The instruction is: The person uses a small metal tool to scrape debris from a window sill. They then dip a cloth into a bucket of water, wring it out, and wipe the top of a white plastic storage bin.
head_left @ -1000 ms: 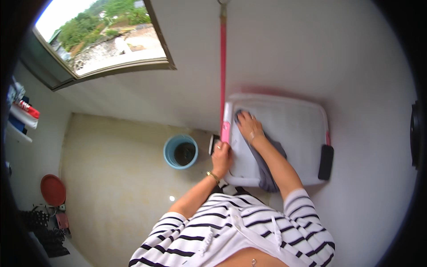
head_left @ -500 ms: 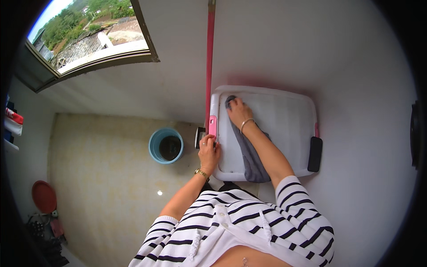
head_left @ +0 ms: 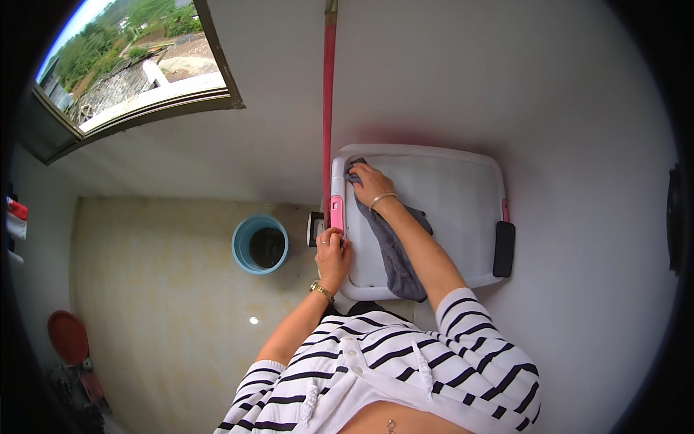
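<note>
A white storage box lid [head_left: 452, 195] with a pink latch [head_left: 337, 213] on its left side lies before me. My right hand [head_left: 371, 184] presses a bunched end of a grey cloth [head_left: 396, 262] onto the lid close to its far left corner. The rest of the cloth trails under my forearm toward the lid's near edge. My left hand [head_left: 332, 259] has its fingers curled over the lid's left edge, just below the latch. Part of those fingers is hidden from view.
A red pole [head_left: 329, 123] leans upright beside the box's left side. On the floor to the left stands a blue bucket [head_left: 242, 253] with dark water in it. A black phone [head_left: 504, 249] rests at the lid's right edge. A red basin [head_left: 69, 337] is at the far left.
My right hand has slid a little left with the cloth, closer to the lid's far left corner. My left hand stays at the lid's edge. The whole view has shifted slightly.
</note>
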Demonstrator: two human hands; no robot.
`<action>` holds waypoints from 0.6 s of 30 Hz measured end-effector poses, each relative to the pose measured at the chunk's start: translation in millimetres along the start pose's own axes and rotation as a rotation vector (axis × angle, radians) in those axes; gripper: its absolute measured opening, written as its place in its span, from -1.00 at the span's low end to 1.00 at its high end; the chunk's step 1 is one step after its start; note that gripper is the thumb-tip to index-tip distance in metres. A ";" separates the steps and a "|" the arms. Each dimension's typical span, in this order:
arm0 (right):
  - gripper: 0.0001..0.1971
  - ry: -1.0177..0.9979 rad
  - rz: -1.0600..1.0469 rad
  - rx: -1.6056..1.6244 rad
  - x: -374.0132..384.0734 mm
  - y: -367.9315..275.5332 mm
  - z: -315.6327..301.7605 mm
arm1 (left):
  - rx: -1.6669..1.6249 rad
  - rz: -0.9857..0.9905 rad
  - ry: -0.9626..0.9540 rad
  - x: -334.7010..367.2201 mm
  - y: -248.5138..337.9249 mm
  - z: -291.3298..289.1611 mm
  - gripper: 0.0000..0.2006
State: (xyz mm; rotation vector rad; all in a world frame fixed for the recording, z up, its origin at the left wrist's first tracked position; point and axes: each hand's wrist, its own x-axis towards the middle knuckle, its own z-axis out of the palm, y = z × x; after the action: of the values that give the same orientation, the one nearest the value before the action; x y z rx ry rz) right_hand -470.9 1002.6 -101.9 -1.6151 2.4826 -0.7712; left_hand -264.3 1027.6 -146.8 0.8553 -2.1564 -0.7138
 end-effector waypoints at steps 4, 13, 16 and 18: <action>-0.71 0.108 0.140 -0.205 -1.3 22.5 -16.7 | -0.005 -0.005 -0.003 -1.5 3.9 0.9 -0.83; -0.73 0.039 0.082 0.020 13.9 -11.3 3.2 | -0.013 -0.022 -0.005 1.3 5.0 -2.4 -0.84; -0.77 -0.068 -0.005 0.088 5.5 -1.6 -5.5 | -0.009 -0.032 -0.021 1.5 4.3 -1.4 -0.85; -0.80 -0.125 -0.098 0.113 -3.3 -0.3 -14.3 | -0.029 -0.035 0.000 1.5 2.9 0.3 -0.85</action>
State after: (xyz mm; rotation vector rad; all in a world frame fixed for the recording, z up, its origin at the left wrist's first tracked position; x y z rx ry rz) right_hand -474.0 1010.6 -90.0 -1.6995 2.2481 -0.7815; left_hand -266.4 1028.3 -144.4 0.8797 -2.1309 -0.7604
